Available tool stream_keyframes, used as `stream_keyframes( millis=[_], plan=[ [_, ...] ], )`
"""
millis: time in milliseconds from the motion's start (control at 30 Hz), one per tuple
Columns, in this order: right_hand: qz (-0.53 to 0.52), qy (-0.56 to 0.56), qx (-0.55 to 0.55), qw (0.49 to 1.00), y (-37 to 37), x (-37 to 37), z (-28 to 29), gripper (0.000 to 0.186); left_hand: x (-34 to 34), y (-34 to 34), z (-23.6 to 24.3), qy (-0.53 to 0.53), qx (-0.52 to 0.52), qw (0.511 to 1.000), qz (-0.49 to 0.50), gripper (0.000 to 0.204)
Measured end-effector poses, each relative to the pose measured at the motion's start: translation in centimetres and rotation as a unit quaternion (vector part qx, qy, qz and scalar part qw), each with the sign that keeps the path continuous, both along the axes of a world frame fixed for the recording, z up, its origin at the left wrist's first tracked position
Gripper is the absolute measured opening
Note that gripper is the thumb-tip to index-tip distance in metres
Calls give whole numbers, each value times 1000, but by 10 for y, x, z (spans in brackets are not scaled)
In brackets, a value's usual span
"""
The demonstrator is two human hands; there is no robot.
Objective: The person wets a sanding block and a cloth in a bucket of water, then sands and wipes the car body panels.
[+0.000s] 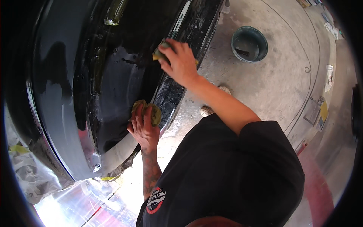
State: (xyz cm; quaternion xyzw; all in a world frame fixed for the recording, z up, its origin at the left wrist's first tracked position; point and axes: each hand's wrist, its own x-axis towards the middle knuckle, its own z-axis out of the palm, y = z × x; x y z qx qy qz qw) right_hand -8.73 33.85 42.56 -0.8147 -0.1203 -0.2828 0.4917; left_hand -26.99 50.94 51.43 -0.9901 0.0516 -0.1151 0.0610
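Where the right hand (180, 64) works, a green-and-yellow pad (155, 57) sits under the fingers, long axis roughly crosswise, yellow showing left and right of the hand. Left hand (145, 128) has a crumpled olive cloth (156, 114) beneath it; no clear long axis. Both are over a wet, glossy black car panel (117, 87), whose length runs from below and left of the left hand up past the right one, curving at the near end.

Right forearm reaches up and leftward from a dark short sleeve (264, 140), palm down, wrist about in line. Left forearm comes nearly straight up from below, back of hand showing, fingers pointing away from the body.

Right hand partly closed, thumb and fingers curled around the pad; slightly blurred, so firm contact with the panel can't be told. Left hand half-curled, fingers slightly spread over the cloth, pressing or gripping it, can't tell which.

Dark bucket (249, 31) on the concrete floor (283, 87), well to the right of the right hand. Shoe (206, 111) below that hand. Plastic sheeting (38, 178) down-left of the left hand.
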Motion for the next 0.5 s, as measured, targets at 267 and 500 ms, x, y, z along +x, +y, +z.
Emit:
stream_keyframes(
  millis=[267,500],
  plan=[
    [-54,-4,45,997,10,-5,3,42,-3,12,1,11,-19,999,-39,66],
    [59,-9,5,998,36,-61,1,48,-14,19,13,40,3,998,-48,71]
  ],
)
